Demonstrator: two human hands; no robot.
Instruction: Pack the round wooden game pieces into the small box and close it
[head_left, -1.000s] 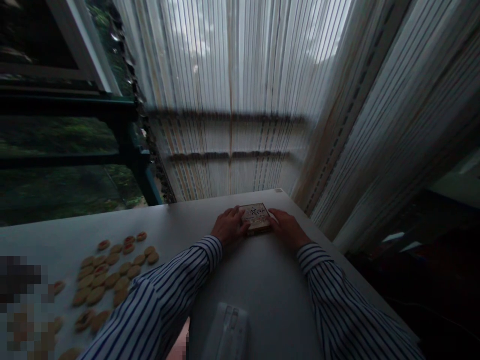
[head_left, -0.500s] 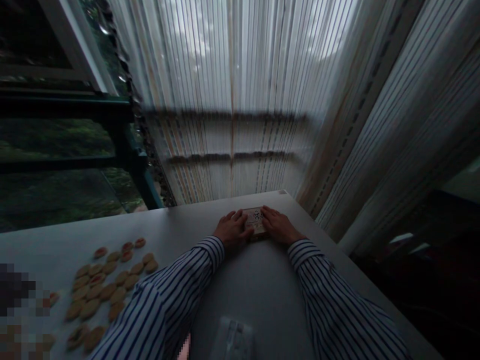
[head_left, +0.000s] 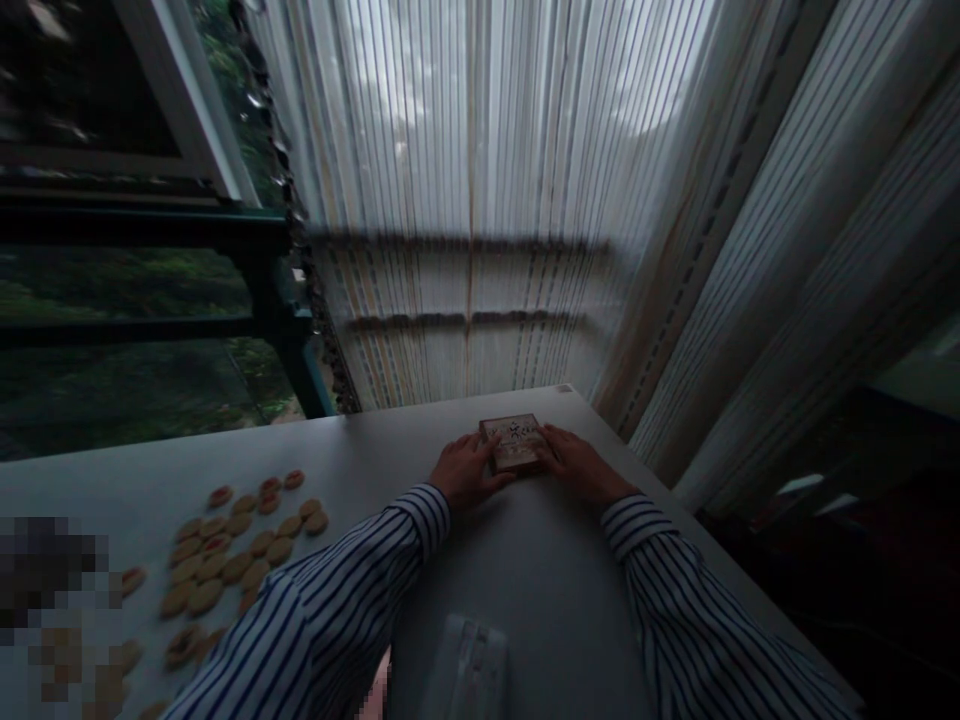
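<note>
A small flat box (head_left: 516, 442) with a brown rim and dark printed figures on its pale top lies near the far end of the white table. My left hand (head_left: 466, 472) grips its left side, fingertips on the top edge and thumb along the front. On the opposite side, my right hand (head_left: 589, 470) holds the right edge with bent fingers. Both striped sleeves reach forward across the table. What is under the box is hidden.
Many round wooden discs (head_left: 204, 597), some with red markings, are spread on the white table (head_left: 525, 580) at left. A clear plastic case (head_left: 474, 665) sits near the front between my forearms. Sheer striped curtains (head_left: 480, 330) hang beyond the far edge.
My right hand has slid a little right and toward me, and more of the box top shows between the hands. The view has shifted slightly.
</note>
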